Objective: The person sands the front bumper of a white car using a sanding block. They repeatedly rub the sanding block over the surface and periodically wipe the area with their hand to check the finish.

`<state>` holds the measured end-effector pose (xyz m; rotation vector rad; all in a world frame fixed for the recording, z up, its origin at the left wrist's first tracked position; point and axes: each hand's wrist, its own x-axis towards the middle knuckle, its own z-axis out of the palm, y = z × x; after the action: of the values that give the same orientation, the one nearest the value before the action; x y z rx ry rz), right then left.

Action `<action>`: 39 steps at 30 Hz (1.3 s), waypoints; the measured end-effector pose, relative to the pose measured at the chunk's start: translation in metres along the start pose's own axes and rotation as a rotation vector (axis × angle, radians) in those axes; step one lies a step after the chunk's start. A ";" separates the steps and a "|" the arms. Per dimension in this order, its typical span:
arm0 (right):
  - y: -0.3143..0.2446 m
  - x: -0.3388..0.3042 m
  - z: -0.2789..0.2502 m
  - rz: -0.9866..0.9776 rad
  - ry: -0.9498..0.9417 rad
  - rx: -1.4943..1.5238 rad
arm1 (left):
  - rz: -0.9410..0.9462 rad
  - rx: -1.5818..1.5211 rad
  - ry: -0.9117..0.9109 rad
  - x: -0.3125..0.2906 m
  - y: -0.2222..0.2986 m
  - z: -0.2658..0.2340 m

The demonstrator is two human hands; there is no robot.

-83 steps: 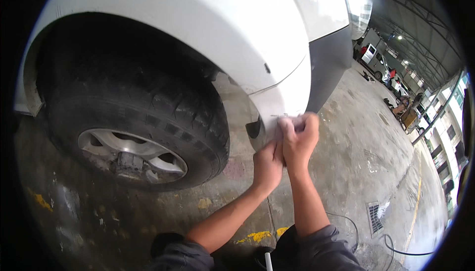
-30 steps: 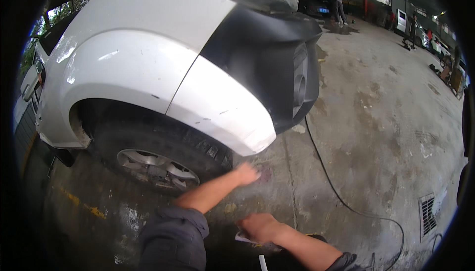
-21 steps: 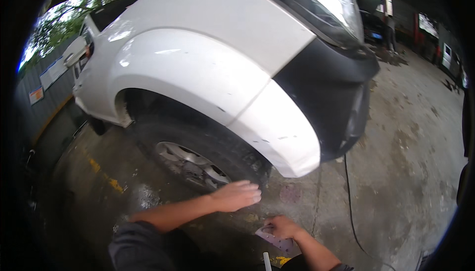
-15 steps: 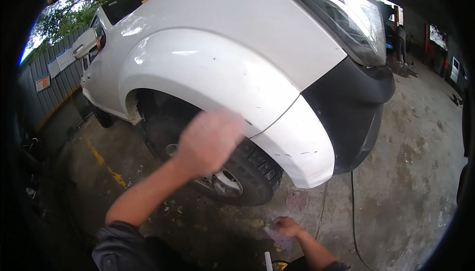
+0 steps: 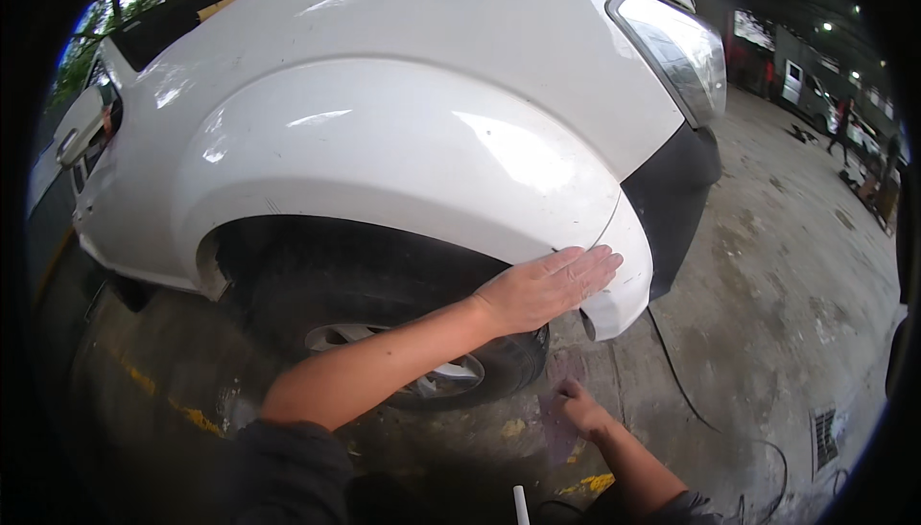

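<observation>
My left hand (image 5: 552, 287) lies flat on the lower front end of the white wheel arch (image 5: 345, 156), beside the panel seam, its fingers stretched toward the corner of the bumper. Lower down, over the floor, my right hand (image 5: 582, 410) is closed on a thin purple sanding sheet (image 5: 558, 437) dotted with small holes. Motion blurs that sheet. Below my left forearm is the black tire (image 5: 523, 362) with its silver wheel. A few small dark scuffs mark the white paint near my left fingers.
The headlight (image 5: 672, 50) and black bumper trim (image 5: 672, 189) are at the right front. A black hose (image 5: 681, 391) crosses the concrete floor near a drain grate (image 5: 824, 439). A white tube (image 5: 520, 504) sticks up at the lower edge. People and vehicles stand far right.
My left hand has moved right and down along the wheel arch and now rests flat there. My right hand has risen slightly with the sheet. The view has shifted and turned.
</observation>
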<state>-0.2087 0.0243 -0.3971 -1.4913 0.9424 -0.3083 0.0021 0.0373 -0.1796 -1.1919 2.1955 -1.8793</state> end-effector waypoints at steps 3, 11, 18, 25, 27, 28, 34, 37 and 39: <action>-0.028 -0.030 0.016 -0.018 0.112 0.196 | 0.006 0.044 0.030 -0.020 -0.038 -0.010; -0.102 -0.088 0.039 -0.145 0.418 0.644 | -0.093 -0.061 0.047 -0.120 -0.151 -0.051; -0.173 -0.065 0.073 -0.361 0.595 0.866 | -0.133 -0.047 0.035 -0.157 -0.185 -0.061; -0.155 -0.035 0.108 -0.403 0.578 1.100 | 0.006 -0.026 0.047 -0.107 -0.122 -0.033; -0.142 -0.026 0.110 -0.394 0.557 1.164 | 0.049 -0.036 0.039 -0.093 -0.104 -0.029; -0.138 -0.022 0.111 -0.396 0.545 1.201 | 0.072 -0.035 0.036 -0.087 -0.096 -0.026; -0.137 -0.027 0.102 -0.500 0.429 1.329 | 0.192 0.024 -0.029 -0.053 -0.057 -0.015; -0.135 -0.027 0.093 -0.588 0.496 1.271 | 0.208 -0.044 -0.048 -0.040 -0.068 -0.024; -0.137 -0.024 0.088 -0.674 0.649 1.094 | 0.133 -0.199 -0.094 -0.032 -0.087 -0.040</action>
<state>-0.1135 0.0866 -0.2779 -0.6002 0.5187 -1.5856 0.0518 0.0893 -0.1086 -1.1031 2.3886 -1.5546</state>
